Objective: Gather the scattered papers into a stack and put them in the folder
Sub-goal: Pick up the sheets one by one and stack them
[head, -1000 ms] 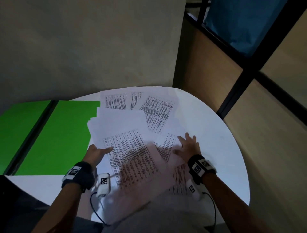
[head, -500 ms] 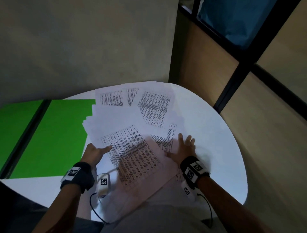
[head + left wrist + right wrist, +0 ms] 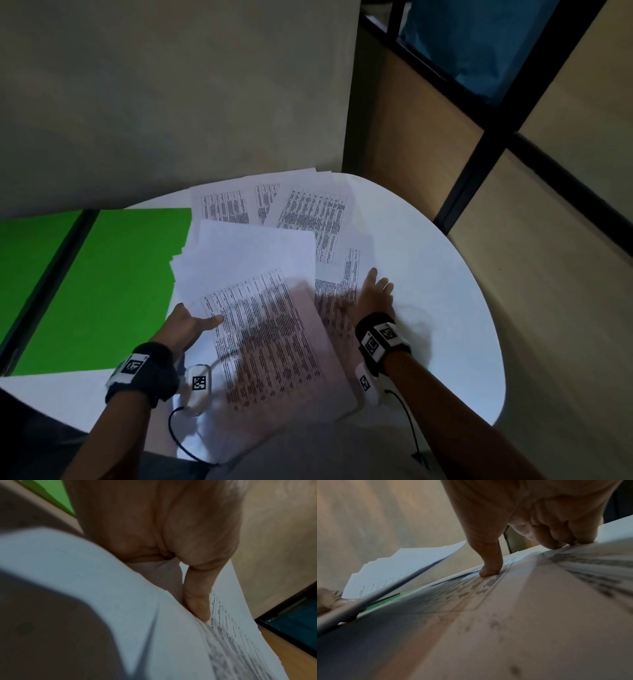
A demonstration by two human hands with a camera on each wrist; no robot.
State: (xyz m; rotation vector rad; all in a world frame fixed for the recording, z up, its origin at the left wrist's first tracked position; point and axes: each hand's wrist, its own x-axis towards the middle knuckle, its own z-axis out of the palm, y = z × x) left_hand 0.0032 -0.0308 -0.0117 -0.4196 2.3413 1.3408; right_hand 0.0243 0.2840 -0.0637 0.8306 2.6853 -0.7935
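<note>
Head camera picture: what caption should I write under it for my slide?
Left hand holds a fanned bunch of printed papers while the right hand presses flat on loose sheets, beside an open green folder.

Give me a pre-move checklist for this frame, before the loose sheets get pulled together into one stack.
1. Left hand grips the lifted bundle with thumb on top: ok.
2. Right hand rests flat on the loose sheets: ok.
3. All papers gathered: not ok; far sheets lie apart near the table's back edge.
4. Green folder open and bare: ok.
5. Bundle edges squared: not ok; left corners fan out.
6. Sheets on the table: not ok; the near sheet overhangs.
</note>
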